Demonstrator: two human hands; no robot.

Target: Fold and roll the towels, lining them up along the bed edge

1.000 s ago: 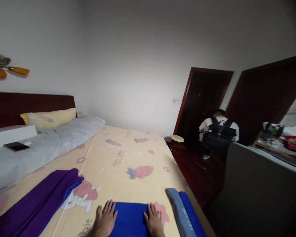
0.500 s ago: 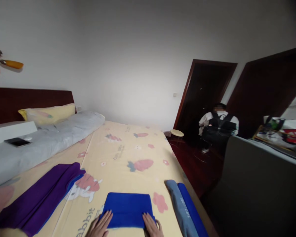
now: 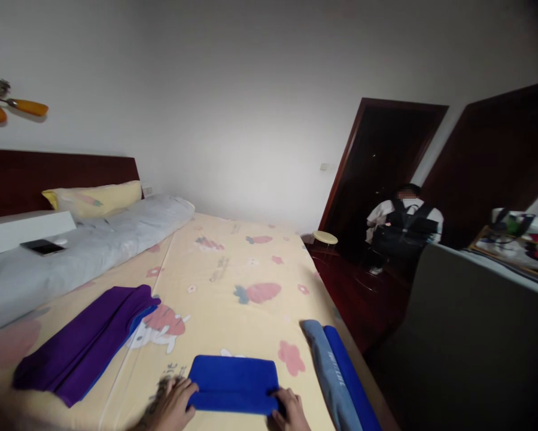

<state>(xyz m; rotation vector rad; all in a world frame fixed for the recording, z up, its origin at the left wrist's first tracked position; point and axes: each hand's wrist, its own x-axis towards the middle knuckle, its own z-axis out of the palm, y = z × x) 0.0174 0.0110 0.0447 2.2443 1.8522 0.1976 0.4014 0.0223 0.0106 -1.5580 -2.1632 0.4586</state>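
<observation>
A folded blue cloth lies flat on the bed in front of me, with a crease running across it. At its left edge my left hand grips the fabric, fingers bent and thumb low. My right hand pinches the opposite edge near the lower corner. To the left lies a purple cloth with a blue underside, loosely folded into a long strip. Right of the blue cloth, a grey-blue roll with pale lettering rests alongside a blue roll by the bed's edge.
The bed has a yellow printed sheet. A grey cover, a phone and a pillow lie near the headboard. Beyond the bed are a stool and a seated person. A dark panel stands right.
My hands went from lying flat on the blue cloth to gripping its left and right edges. The view has shifted slightly.
</observation>
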